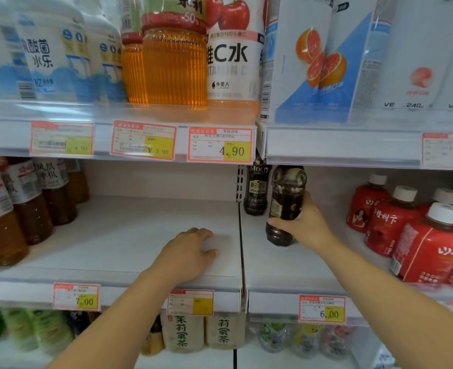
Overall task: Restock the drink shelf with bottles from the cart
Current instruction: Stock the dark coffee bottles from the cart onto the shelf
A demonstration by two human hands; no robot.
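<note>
Two dark coffee bottles occupy the left end of the right-hand shelf section: one standing coffee bottle (256, 191) sits upright at the back, just beside the slotted metal upright (240, 183), and the dark bottle (286, 206) you hold is in front of it and slightly to its right. Your right hand (304, 226) is clamped around the lower body of that dark bottle, thumb across its front and fingers wrapped behind, with the bottle tilted a little so its top nears the underside of the shelf above (whether its base touches the shelf cannot be told from here). Your left hand (190, 253) lies palm down on the bare middle shelf (129, 235), fingers loosely spread and gripping nothing. To your left on the same shelf stand brown tea bottles (25, 206); to your right, well apart from the dark bottle, stand red bottles with white caps (417, 235). The shelf above carries white bottles with blue labels (46, 51), amber ribbed bottles (174, 62) and a white vitamin C bottle (233, 59). Pink and yellow price tags (220, 145) line the shelf edges.
</note>
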